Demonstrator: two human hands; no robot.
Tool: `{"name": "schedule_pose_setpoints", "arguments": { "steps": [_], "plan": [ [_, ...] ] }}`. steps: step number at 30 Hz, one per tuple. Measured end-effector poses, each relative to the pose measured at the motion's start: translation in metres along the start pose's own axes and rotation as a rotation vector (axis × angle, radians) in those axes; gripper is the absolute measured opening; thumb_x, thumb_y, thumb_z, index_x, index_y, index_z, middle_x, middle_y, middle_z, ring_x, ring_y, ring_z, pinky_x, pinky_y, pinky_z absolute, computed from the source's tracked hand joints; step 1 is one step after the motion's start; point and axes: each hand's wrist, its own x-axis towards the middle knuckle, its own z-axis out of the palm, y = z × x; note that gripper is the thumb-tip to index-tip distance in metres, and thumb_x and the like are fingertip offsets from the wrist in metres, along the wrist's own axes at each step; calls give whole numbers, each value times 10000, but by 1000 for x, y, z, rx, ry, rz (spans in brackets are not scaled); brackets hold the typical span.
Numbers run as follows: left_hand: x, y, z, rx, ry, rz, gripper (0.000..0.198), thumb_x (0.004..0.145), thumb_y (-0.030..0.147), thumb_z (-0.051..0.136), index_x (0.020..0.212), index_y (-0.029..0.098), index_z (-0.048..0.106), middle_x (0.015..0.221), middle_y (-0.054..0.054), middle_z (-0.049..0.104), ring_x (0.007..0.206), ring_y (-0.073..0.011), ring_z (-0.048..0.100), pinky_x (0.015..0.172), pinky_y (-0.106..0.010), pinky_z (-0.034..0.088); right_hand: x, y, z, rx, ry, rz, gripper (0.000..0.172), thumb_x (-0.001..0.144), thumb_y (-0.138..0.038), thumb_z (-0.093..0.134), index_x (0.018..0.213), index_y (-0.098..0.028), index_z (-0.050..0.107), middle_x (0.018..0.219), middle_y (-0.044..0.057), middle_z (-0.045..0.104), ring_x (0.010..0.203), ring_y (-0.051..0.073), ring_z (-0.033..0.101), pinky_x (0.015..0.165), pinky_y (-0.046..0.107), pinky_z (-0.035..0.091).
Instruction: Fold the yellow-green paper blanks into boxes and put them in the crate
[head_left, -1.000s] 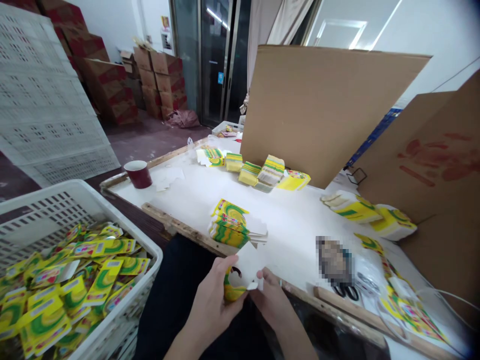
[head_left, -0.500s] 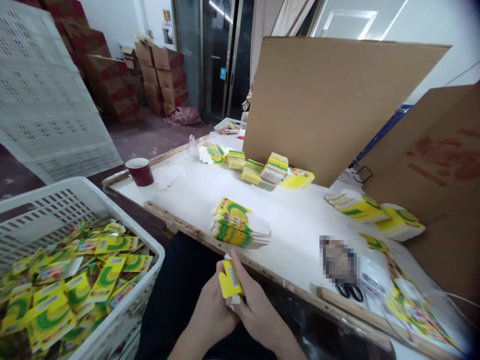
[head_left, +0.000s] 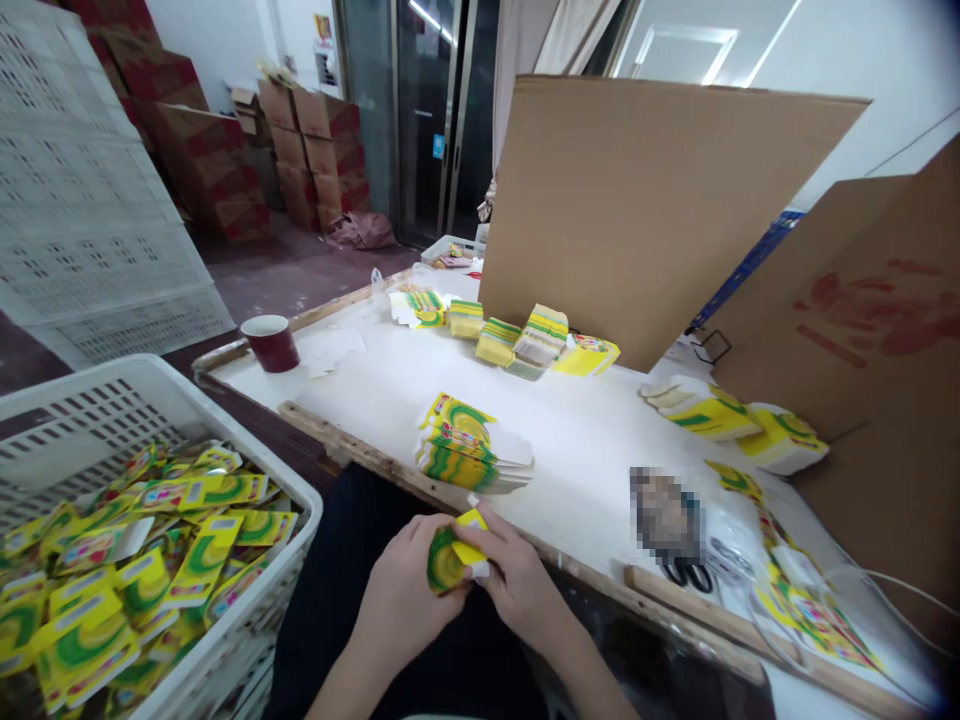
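Both my hands are closed around one small yellow and green carton (head_left: 445,562), held over my lap just in front of the table edge. My left hand (head_left: 409,580) grips its left side, with the printed face showing between the fingers. At its right end, the fingers of my right hand (head_left: 517,575) press on a yellow flap, and white flap edges stick out there. Beyond my hands, a stack of flat yellow and green cartons (head_left: 461,445) lies on the white table (head_left: 375,390).
To my left stands a white plastic basket (head_left: 300,500) full of yellow packets. A dark red cup (head_left: 271,345) is at the table's left edge. Bundled cartons (head_left: 541,335) line a tall cardboard sheet (head_left: 660,210). Black-handled scissors (head_left: 688,574) lie on the right.
My hands have turned the carton, so its green printed face now shows. My right fingers have shifted onto its end flap. The view has swung slightly.
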Motion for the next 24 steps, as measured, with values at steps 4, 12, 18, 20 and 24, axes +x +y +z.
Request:
{"name": "schedule_pose_setpoints", "arguments": {
  "steps": [4, 12, 18, 20, 24],
  "plan": [
    [3, 5, -4, -51, -72, -23, 549, 592, 170, 654, 1112, 230, 490, 1036, -42, 627, 951, -223, 610, 847, -362, 483, 3, -15, -27, 11, -171, -21, 287, 795, -202, 615, 1065, -265, 691, 1212, 84, 591, 1121, 245, 560, 943, 369, 443],
    [5, 14, -6, 15, -110, -8, 517, 612, 164, 615, 1111, 215, 489, 1044, -57, 629, 951, -247, 593, 854, -402, 462, 3, -14, -18, 69, -21, 27, 272, 781, -175, 611, 1026, -244, 705, 1085, 72, 626, 1007, 218, 586, 890, 341, 450],
    [4, 11, -5, 4, -164, -22, 528, 590, 163, 624, 1103, 207, 511, 1049, -63, 633, 954, -254, 586, 855, -398, 457, 2, -5, -22, 125, -158, 65, 243, 691, -200, 707, 928, -247, 731, 1152, 61, 599, 1026, 223, 584, 902, 335, 445],
    [7, 12, -5, 3, -135, -9, 476, 603, 150, 600, 1070, 205, 527, 1046, -68, 632, 957, -257, 586, 857, -394, 455, 1, 1, -16, 178, -34, 101, 232, 679, -205, 715, 908, -241, 726, 1182, 67, 581, 1099, 240, 550, 943, 353, 422],
    [9, 15, -4, -76, -120, -28, 481, 612, 173, 611, 1083, 215, 518, 1082, -72, 629, 989, -257, 589, 871, -378, 461, 2, 10, -4, 353, -34, 85, 351, 704, -217, 689, 1053, -245, 670, 1291, 90, 510, 1221, 256, 470, 1013, 399, 366]
  ]
}}
